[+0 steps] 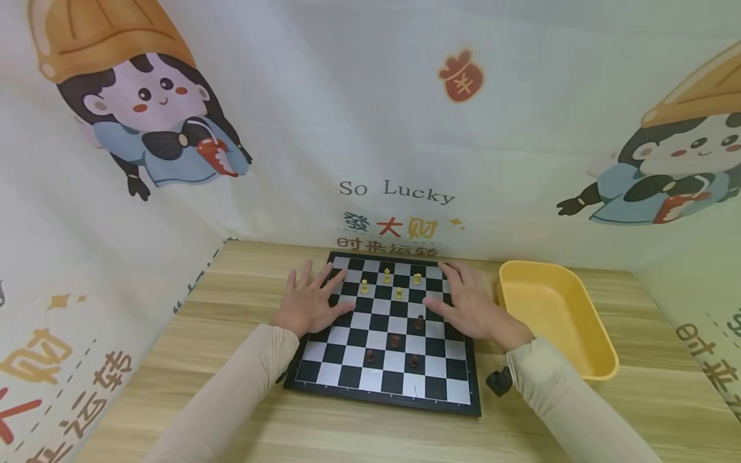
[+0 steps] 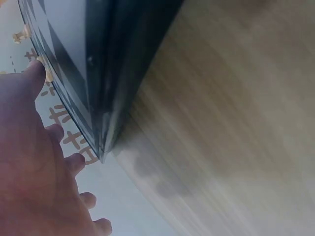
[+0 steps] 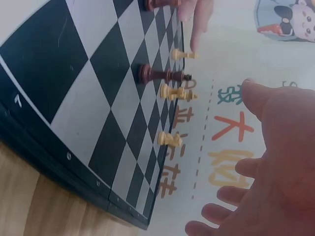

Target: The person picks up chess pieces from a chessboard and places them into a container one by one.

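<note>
Black-and-white chessboard point(image 1: 359, 378) lies between both hands on the wood-grain table point(image 1: 208, 315). Left hand point(image 1: 311, 302) at its 10 o'clock edge, fingers straight and spread apart; right hand point(image 1: 473, 308) mirrors it at 2 o'clock, fingers likewise apart. Whether either touches the board, can't tell. Four yellow chess pieces point(image 1: 399, 293) stand toward 12 o'clock (one looks like a knight, right wrist view). Four dark brown chess pieces point(image 1: 395, 341) stand from centre toward 6, one near the right thumb point(image 1: 441, 308). Black device point(image 1: 499, 381) at the right cuff point(image 1: 521, 360), around 4 o'clock. Yellow tray point(image 1: 552, 315) at 3 o'clock, just past the right hand. White printed backdrop point(image 1: 312, 96) beyond 12, "So Lucky" lettering point(image 1: 399, 189) on it.
</note>
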Available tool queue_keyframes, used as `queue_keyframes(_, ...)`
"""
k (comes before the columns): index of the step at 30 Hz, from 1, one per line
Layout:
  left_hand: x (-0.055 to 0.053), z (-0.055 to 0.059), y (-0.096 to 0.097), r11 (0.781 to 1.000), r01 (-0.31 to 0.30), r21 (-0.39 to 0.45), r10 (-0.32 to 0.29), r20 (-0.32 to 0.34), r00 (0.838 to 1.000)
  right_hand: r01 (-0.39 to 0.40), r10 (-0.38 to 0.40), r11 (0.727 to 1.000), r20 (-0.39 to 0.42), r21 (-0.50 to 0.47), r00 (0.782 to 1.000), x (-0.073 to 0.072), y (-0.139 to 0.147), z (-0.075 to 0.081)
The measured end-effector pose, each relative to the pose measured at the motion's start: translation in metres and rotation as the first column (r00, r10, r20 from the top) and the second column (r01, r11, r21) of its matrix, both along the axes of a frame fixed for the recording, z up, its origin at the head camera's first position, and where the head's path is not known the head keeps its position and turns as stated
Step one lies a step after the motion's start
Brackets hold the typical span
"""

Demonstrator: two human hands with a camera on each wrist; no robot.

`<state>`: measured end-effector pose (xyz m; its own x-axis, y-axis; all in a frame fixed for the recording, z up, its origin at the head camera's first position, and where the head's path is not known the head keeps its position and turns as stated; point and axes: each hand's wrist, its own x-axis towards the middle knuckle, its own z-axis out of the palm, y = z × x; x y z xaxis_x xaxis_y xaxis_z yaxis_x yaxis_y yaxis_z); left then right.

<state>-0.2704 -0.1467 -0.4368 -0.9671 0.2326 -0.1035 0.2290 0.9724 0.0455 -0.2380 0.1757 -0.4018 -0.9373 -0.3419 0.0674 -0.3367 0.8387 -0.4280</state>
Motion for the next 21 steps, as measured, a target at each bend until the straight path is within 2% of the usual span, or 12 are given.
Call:
queue_keyframes(8, 0.001, -0.004, -0.001, 1.000, -0.018, -0.012, 0.019, 0.045, 0.999, 0.002, 0.000, 1.000, 0.082, -0.025, 0.997, 0.006, -0.003, -0.003)
queue_keyframes(21, 0.000, -0.008, -0.004, 0.999, -0.025, -0.033, 0.027, 0.080, 0.996, -0.001, 0.018, 0.991, 0.125, -0.138, 0.992, 0.013, -0.009, -0.014)
